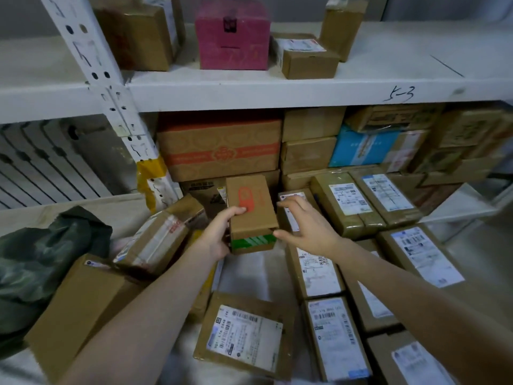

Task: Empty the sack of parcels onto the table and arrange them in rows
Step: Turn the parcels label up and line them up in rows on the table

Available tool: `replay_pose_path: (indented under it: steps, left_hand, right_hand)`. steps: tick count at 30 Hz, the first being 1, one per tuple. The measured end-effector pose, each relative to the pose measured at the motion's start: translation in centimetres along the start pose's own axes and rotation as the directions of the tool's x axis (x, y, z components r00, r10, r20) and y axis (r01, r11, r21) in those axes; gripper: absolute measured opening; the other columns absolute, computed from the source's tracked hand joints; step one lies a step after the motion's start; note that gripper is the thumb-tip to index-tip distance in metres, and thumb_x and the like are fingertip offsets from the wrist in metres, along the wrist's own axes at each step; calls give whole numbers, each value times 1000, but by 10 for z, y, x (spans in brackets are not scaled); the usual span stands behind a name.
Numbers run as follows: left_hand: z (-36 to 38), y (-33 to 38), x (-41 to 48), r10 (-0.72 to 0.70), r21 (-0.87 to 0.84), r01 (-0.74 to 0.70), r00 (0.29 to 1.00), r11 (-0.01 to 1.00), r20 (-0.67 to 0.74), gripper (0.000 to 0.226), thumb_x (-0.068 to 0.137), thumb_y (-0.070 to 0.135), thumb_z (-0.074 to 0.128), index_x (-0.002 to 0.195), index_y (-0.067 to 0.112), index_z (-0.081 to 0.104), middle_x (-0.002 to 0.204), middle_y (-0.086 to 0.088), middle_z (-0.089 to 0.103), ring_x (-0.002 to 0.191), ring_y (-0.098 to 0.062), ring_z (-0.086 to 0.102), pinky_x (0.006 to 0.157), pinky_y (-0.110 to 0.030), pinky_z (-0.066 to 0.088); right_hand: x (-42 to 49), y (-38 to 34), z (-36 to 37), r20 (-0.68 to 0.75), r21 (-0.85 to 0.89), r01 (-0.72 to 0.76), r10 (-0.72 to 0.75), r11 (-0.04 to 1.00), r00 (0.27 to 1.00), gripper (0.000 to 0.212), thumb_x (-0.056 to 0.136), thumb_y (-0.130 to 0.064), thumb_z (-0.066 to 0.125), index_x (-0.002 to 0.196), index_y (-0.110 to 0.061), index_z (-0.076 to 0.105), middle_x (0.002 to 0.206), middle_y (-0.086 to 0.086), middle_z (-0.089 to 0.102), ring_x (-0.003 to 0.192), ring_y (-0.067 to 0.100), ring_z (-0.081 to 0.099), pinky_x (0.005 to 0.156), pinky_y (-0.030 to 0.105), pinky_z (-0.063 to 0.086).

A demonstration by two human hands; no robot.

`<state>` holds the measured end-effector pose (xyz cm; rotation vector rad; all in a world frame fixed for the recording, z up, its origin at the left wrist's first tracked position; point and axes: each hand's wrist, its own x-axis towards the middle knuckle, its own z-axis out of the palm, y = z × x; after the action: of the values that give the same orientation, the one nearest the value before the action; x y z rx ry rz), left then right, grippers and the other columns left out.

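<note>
Cardboard parcel (251, 209), left hand (218, 236) gripping it

left hand (219, 237): grips parcel (252, 212) | right hand (308, 226): fingers spread | 2 arms extended

White metal shelving (249, 90), grey wall (444, 6) behind.

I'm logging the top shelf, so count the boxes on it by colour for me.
Brown cardboard boxes: 3
Pink box: 1
Total: 4
</note>
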<state>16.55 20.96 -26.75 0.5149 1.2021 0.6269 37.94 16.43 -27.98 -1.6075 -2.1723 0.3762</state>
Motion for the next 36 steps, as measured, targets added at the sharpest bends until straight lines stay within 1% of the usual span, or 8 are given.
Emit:
replay_pose_path:
  steps: [4, 7, 11, 14, 17, 21, 27, 36]
  left_hand:
    - [16, -15, 17, 298, 203, -263, 939, 943, -171, 91, 65, 39, 83, 143, 24, 37, 125, -6, 58, 108, -25, 59, 82, -39, 53]
    - [35, -26, 20, 548, 744, -235, 811, 625, -204, 124, 49, 52, 85, 151, 30, 17, 141, -10, 40, 129, -30, 42, 105, -45, 41]
    - [42, -37, 18, 683, 857, -329, 729, 397, -37, 131, 55, 46, 88, 152, 30, 1, 143, -12, 34, 132, -31, 35, 107, -44, 37]
    - [32, -29, 16, 599, 617, -433, 797, 657, -78, 110, 69, 36, 84, 153, 21, 15, 146, -7, 41, 132, -23, 42, 104, -35, 40]
    - [19, -21, 19, 243, 292, -214, 968, 932, -66, 93, 71, 43, 81, 148, 23, 33, 134, -4, 58, 114, -20, 57, 103, -40, 42]
    - [8, -25, 33, 118, 113, -119, 993, 986, 19, 74, 65, 37, 81, 132, 25, 52, 118, -5, 70, 111, -26, 62, 94, -46, 48]
    - [15, -39, 70, 65, 19, -63, 983, 998, -173, 81, 59, 41, 82, 132, 29, 50, 117, -5, 68, 105, -31, 65, 98, -53, 47]
    - [28, -56, 98, 46, 279, 16, 976, 960, -215, 48, 95, 54, 45, 132, 25, 52, 132, -4, 59, 124, -28, 52, 107, -46, 38]
  right_hand:
    - [4, -8, -1, 178, 609, -457, 449, 649, 875, 58, 93, -48, 54, 141, -21, 40, 142, -1, 41, 130, 17, 43, 106, 39, 40]
    - [15, -15, 6, 301, 742, -526, 494, 416, 815, 68, 89, -40, 64, 143, -17, 30, 134, -2, 46, 120, 13, 48, 94, 26, 40]
    - [30, -9, 21, 221, 773, -513, 600, 372, 769, 93, 73, -19, 83, 144, -13, 24, 134, 3, 53, 119, 17, 53, 97, 29, 44]
    - [31, 12, 19, 327, 829, -538, 644, 157, 692, 81, 70, -25, 83, 139, -27, 41, 123, 0, 63, 111, 20, 60, 98, 43, 49]
    - [28, 24, 16, 440, 836, -546, 534, 50, 722, 60, 71, -32, 80, 127, -33, 57, 110, 0, 72, 109, 22, 64, 90, 46, 53]
    - [37, 18, 14, 403, 854, -512, 498, 97, 767, 43, 83, -27, 72, 124, -27, 62, 114, -1, 70, 108, 17, 63, 87, 42, 54]
    - [46, 33, 17, 41, 722, -507, 702, 471, 711, 26, 91, -7, 58, 116, -8, 66, 121, 7, 64, 116, 22, 58, 97, 28, 44]
    - [30, 49, 40, 84, 104, -413, 406, 905, 910, 39, 87, -14, 59, 126, -19, 60, 131, 4, 54, 123, 24, 49, 100, 37, 44]
